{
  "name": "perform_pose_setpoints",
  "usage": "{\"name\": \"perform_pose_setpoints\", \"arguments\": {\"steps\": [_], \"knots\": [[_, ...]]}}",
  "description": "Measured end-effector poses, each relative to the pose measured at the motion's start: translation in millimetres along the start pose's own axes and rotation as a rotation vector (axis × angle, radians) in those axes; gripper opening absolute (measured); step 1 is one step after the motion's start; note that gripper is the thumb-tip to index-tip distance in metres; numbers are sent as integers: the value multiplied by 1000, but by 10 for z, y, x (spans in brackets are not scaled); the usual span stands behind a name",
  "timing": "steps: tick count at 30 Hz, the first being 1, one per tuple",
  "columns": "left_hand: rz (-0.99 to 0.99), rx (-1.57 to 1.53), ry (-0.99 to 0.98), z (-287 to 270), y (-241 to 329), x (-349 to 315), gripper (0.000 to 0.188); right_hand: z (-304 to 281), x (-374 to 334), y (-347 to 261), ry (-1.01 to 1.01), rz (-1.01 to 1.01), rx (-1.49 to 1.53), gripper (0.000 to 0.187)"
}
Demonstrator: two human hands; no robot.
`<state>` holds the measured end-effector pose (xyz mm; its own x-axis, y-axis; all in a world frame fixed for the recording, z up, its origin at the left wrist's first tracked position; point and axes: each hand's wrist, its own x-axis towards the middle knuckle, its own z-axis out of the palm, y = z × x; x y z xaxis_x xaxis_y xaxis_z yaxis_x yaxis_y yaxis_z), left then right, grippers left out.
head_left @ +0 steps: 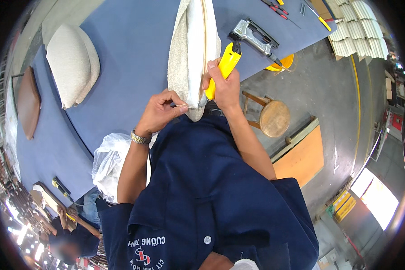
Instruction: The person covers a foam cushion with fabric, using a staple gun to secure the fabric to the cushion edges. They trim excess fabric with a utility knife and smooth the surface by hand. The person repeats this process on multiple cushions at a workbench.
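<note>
An upholstered seat pad (191, 49) in pale grey fabric stands on edge on the blue table (130, 49), its near end against my body. My right hand (222, 85) grips a yellow utility knife (224, 67), blade pointing down at the pad's near edge. My left hand (159, 110) pinches the loose fabric at that same near edge, fingers closed on it. A metal watch sits on my left wrist.
A second pale cushion (72, 63) and a brown pad (28, 101) lie at the table's left. A metal staple gun (254, 38) and small tools lie at the far right. A round wooden stool (272, 117) stands right. A clear plastic bag (110, 162) hangs left. Another person (72, 238) works lower left.
</note>
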<state>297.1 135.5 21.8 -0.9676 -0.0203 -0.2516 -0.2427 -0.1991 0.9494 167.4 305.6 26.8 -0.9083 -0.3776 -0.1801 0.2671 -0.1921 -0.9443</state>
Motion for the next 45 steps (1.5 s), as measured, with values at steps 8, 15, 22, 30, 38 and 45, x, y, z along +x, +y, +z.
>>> {"name": "perform_pose_setpoints", "arguments": {"steps": [8,15,22,30,38,45], "knots": [[14,-117,81,-39,-134,-24,11,38,156,23,-92,22,-33,20],[193,99,600,631,-61,125,51,-64,244,-74,-188,201,90,21],[152,501,748,894,-190,144,61,-304,416,-201,-432,329,-3,19],[-111,386,874,1184,-125,59,79,-602,623,-278,-797,402,-183,15],[-133,343,962,1627,-155,261,85,-1090,837,-389,-917,450,-317,16],[-126,621,1416,1888,-741,395,67,-2435,2502,-540,-405,-56,-1184,34]]}}
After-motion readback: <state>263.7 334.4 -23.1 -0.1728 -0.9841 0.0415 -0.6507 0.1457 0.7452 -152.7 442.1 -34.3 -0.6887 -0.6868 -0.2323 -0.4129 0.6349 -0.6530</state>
